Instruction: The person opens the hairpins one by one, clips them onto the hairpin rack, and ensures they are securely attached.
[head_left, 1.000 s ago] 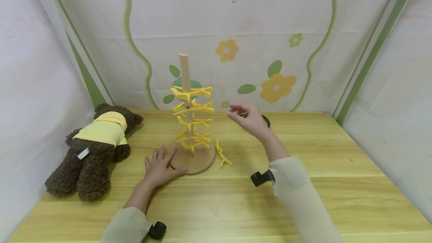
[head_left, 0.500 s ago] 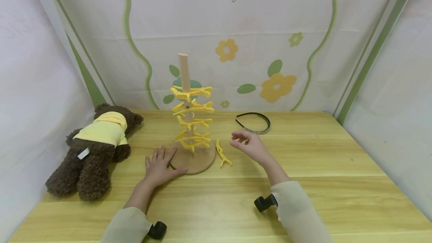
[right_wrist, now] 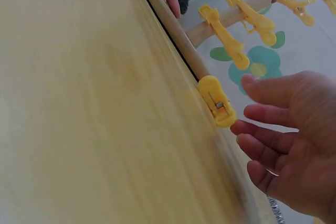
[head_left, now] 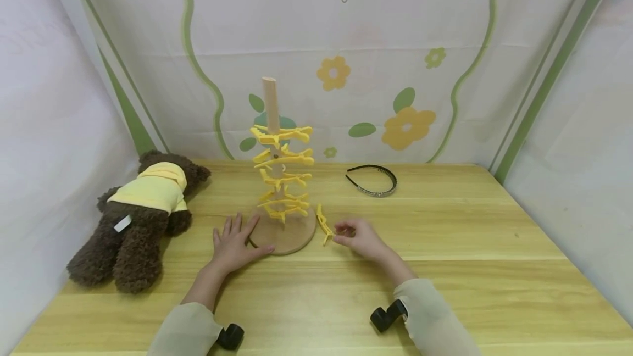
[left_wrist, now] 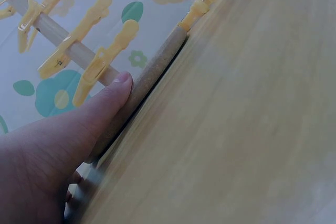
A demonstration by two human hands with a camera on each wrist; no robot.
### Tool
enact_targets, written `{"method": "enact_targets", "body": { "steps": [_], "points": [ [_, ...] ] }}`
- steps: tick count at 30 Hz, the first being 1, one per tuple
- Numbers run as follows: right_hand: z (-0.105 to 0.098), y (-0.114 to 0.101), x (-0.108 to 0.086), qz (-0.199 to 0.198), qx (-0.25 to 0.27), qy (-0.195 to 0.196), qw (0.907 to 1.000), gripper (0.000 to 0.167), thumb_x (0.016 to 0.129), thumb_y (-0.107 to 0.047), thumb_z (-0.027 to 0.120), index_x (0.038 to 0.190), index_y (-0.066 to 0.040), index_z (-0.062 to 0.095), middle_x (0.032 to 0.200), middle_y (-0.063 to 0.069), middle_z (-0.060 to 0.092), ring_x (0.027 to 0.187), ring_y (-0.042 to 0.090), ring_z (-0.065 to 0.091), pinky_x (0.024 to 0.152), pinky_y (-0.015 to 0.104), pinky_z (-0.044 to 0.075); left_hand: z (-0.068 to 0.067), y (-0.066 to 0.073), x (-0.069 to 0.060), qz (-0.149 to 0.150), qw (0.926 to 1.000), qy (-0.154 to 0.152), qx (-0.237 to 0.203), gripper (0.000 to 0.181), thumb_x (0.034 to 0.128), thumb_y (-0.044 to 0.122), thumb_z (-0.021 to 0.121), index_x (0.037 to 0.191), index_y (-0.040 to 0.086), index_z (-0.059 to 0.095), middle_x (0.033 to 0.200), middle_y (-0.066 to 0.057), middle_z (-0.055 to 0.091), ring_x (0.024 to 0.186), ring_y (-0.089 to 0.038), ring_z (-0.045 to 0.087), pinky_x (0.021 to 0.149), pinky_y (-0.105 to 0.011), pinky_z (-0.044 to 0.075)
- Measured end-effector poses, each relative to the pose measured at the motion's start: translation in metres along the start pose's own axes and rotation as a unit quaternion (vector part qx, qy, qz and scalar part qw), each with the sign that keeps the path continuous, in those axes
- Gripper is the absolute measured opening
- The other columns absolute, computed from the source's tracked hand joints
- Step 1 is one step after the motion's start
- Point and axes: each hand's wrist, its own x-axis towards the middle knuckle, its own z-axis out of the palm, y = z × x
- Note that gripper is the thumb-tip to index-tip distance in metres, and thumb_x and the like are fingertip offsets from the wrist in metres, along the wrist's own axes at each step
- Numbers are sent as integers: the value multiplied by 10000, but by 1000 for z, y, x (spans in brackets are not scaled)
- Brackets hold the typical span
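Observation:
A round wooden base (head_left: 292, 239) carries an upright wooden post (head_left: 271, 106) with several yellow hair clips (head_left: 292, 133) fixed across it at different heights. My left hand (head_left: 234, 249) rests at the base's left front edge, fingers spread, the thumb on the base. A single loose yellow hair clip (head_left: 322, 223) lies on the table just right of the base. Beside its near end is my right hand (head_left: 362, 239), its fingers loosely bent. In the right wrist view, the loose clip (right_wrist: 217, 103) sits just off the fingertips, with thumb and fingers apart.
A black headband (head_left: 378, 193) with a glittery band lies behind my right hand on the wooden table (head_left: 470, 235). At the left a brown teddy bear (head_left: 138, 235) in a yellow top lies face down. A flower-patterned cloth (head_left: 386, 26) hangs behind.
My right hand has come down and toward me from over the headband to the loose clip, uncovering the headband. The left hand stays put on the base.

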Motion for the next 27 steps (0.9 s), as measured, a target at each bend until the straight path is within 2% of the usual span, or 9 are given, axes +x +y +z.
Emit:
{"method": "enact_targets", "body": {
  "steps": [3, 10, 17, 27],
  "points": [
    [4, 4, -2, 74, -94, -33, 9999, 312, 775, -154, 654, 1004, 48, 591, 864, 60, 597, 733, 146, 534, 618, 243, 444, 1, -1, 0, 13, 10000, -16, 21, 912, 664, 696, 499, 1364, 152, 288, 1365, -271, 140, 1229, -449, 32, 862, -644, -47],
    [10, 8, -1, -9, -221, 248, 9994, 179, 765, -68, 645, 914, 29, 624, 717, -5, 543, 623, 115, 471, 533, 230, 404, 1, -2, 1, 36, 10000, 25, 12, 910, 666, 687, 509, 1363, 145, 291, 1364, -275, 139, 1226, -454, 34, 860, -646, -43],
    [8, 9, -2, 162, -421, 542, 9975, 137, 783, -26, 612, 913, 8, 631, 724, -6, 556, 630, 114, 470, 547, 237, 404, -1, -1, 0, 43, 10000, -35, 5, 908, 673, 687, 501, 1365, 141, 284, 1363, -281, 130, 1225, -457, 27, 854, -650, -49],
    [-10, 24, -3, 611, -457, 946, 9926, 130, 790, -39, 610, 913, -11, 642, 763, 12, 585, 662, 134, 481, 592, 271, 402, 1, -1, 1, 11, 10000, -7, -4, 908, 666, 687, 508, 1363, 147, 290, 1363, -276, 139, 1229, -449, 33, 860, -644, -48]
  ]
}}
